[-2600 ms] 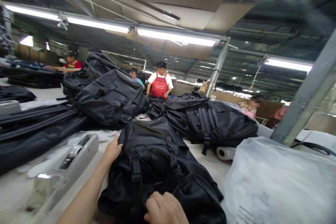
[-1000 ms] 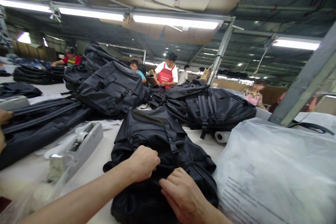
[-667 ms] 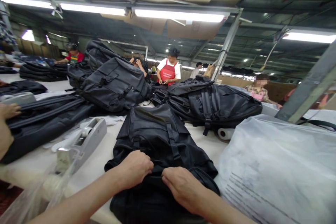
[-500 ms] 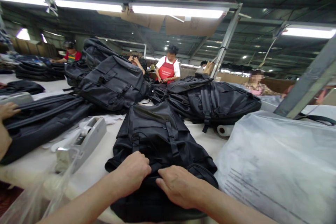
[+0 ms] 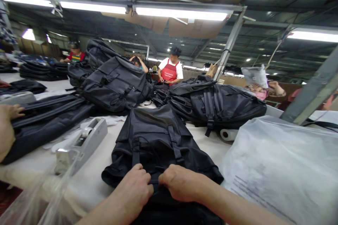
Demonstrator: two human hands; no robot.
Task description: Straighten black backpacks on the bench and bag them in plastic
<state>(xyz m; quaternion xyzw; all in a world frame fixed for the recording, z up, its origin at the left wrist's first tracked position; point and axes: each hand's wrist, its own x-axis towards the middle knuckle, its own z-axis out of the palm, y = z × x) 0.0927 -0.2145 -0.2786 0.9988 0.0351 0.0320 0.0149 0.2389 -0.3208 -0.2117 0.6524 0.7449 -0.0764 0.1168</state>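
both hands, left hand and right hand, have fingers curled tight, pinching the near edge of the black backpack lying flat on the table. since half a second ago they've drawn closer together, nearer the body.

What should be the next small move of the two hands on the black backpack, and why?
Probably to pull the near edge of the black backpack toward the body and flatten it. Both the left hand and the right hand grip the fabric there, side by side, fingers curled in. The backpack lies flat on the table, its two straps running away from the hands, between the tape dispenser and the plastic bag.
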